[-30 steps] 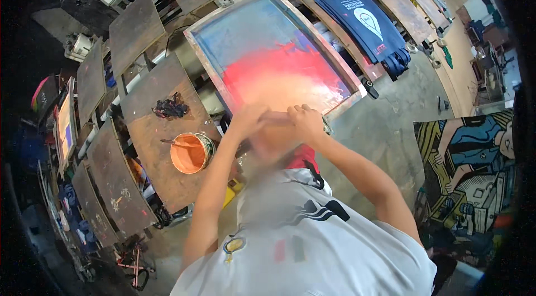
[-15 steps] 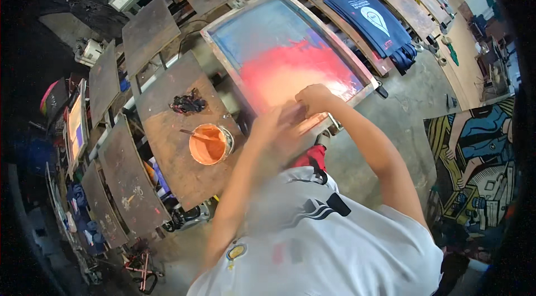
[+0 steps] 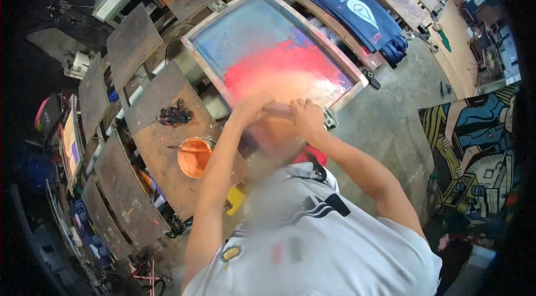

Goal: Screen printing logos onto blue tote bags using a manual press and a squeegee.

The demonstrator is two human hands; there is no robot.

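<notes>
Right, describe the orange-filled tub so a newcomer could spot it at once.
Start at the large, red-smeared framed screen. The first brown board to its left holds the tub on its nearer half. Its bright orange inside and the stick over its rim set it apart from the dark clump farther off.

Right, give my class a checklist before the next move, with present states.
1. Left hand and right hand on the brownish straight bar: ok.
2. Bar's edge touching the blue rectangular mesh: cannot tell, blurred.
3. Red-orange paint covering the whole mesh: not ok, far end blue.
4. Round pale-rimmed paint bucket upright on the brown rectangular board: ok.
5. Dark blue printed bags apart from the pale wooden frame: ok.
</notes>
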